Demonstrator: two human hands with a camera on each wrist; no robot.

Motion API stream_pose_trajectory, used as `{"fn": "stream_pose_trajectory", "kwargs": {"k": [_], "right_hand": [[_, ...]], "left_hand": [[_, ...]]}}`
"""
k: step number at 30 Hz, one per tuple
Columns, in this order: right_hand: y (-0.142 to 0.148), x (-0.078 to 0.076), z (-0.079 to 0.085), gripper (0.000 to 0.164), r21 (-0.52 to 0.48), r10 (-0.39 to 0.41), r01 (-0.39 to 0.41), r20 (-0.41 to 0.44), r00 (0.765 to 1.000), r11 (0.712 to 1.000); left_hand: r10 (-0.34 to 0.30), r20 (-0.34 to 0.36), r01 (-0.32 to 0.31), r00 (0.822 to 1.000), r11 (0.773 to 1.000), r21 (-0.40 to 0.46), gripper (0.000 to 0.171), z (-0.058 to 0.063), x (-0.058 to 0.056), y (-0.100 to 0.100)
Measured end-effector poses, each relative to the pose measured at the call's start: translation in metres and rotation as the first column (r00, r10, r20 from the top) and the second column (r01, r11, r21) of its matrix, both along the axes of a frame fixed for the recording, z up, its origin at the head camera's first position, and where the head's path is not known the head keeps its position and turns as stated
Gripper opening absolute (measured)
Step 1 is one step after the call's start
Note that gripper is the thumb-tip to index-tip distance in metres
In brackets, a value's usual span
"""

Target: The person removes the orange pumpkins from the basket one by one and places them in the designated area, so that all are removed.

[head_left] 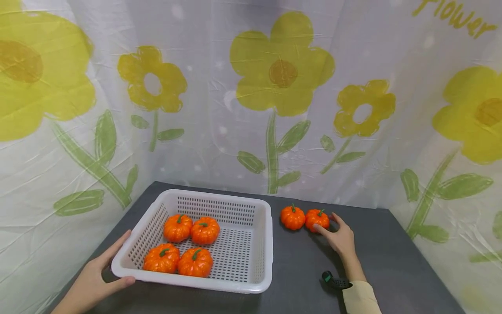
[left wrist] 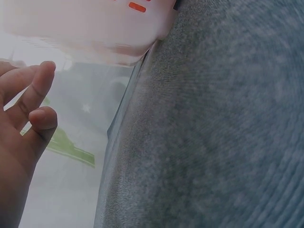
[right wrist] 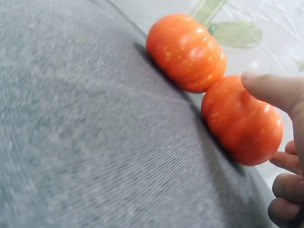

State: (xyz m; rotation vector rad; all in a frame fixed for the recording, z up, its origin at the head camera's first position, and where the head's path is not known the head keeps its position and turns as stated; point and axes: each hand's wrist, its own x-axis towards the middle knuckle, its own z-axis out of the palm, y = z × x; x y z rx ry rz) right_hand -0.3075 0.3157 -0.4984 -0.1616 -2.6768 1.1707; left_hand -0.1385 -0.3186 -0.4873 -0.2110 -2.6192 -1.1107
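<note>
Closing evenly on the right-hand mini pumpkin (head_left: 317, 221) is, we judge, the way to do this reach well: we would set thumb and fingers on opposite sides at its widest part, below the thin green stem, which looks a poor handle. The left-hand mini pumpkin (head_left: 292, 217) sits touching it or just beside it, so we should ease the thumb in gently, since a nudge could roll that neighbour. Our right hand (head_left: 342, 239) is spread around the right-hand mini pumpkin, the thumb overlapping its near side; we see no firm grip, and we cannot tell how much contact there is. Both of these pumpkins rest on the dark tabletop (head_left: 302, 266), to the right of the white perforated plastic basket (head_left: 268, 253). Our left hand (head_left: 92, 279) is at the basket's near-left corner, thumb and fingers wide apart and holding nothing that we can make out. Inside the basket we count four more orange pumpkins, all toward its left: a far pair (head_left: 178, 227) (head_left: 205, 230) and a near pair (head_left: 161, 258) (head_left: 195, 262), each upright with its green stem showing.
</note>
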Motion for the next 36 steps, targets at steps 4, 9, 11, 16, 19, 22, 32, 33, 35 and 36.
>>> {"fn": "stream_pose_trajectory", "kwargs": {"k": [4, 9, 11, 16, 19, 22, 32, 33, 35, 36], "right_hand": [[-0.001, 0.001, 0.007, 0.099, -0.019, -0.018, 0.017, -0.031, 0.999, 1.0], [-0.004, 0.003, 0.018, 0.1, -0.03, -0.017, 0.016, -0.061, 0.998, 0.999], [-0.008, 0.003, 0.022, 0.099, -0.029, -0.006, 0.004, -0.072, 0.997, 1.0], [-0.025, 0.004, 0.036, 0.096, -0.024, 0.044, -0.046, -0.096, 0.994, 0.999], [-0.038, 0.001, 0.043, 0.094, -0.011, 0.079, -0.08, -0.121, 0.99, 0.997], [-0.051, -0.003, 0.049, 0.093, 0.0, 0.11, -0.111, -0.146, 0.983, 0.994], [-0.088, -0.011, 0.073, 0.093, 0.061, 0.243, -0.235, -0.21, 0.947, 0.97], [-0.091, -0.012, 0.075, 0.093, 0.057, 0.253, -0.246, -0.215, 0.943, 0.967], [-0.096, -0.014, 0.078, 0.093, 0.056, 0.271, -0.265, -0.219, 0.937, 0.963], [-0.099, -0.015, 0.08, 0.092, 0.054, 0.28, -0.275, -0.218, 0.935, 0.96]], "left_hand": [[-0.003, -0.019, 0.003, 1.0, 1.0, -0.001, 0.105, 0.001, 0.001, 0.0], [0.005, -0.023, -0.006, 1.0, 1.0, -0.016, 0.105, 0.002, 0.001, 0.001], [0.009, -0.024, -0.01, 1.0, 1.0, -0.02, 0.104, 0.003, 0.001, 0.001], [0.005, -0.043, -0.006, 0.999, 1.0, -0.015, 0.105, 0.004, 0.003, 0.001], [0.004, -0.049, -0.004, 0.999, 1.0, -0.009, 0.105, 0.004, 0.003, 0.002], [0.001, -0.052, -0.002, 0.999, 1.0, -0.003, 0.105, 0.004, 0.004, 0.002], [-0.004, -0.061, 0.004, 0.998, 1.0, 0.007, 0.105, 0.005, 0.004, 0.003], [-0.004, -0.062, 0.004, 0.998, 1.0, 0.005, 0.105, 0.005, 0.004, 0.002], [-0.002, -0.063, 0.002, 0.998, 1.0, 0.004, 0.105, 0.004, 0.003, 0.002], [-0.002, -0.063, 0.002, 0.998, 1.0, 0.004, 0.105, 0.003, 0.003, 0.002]]}}
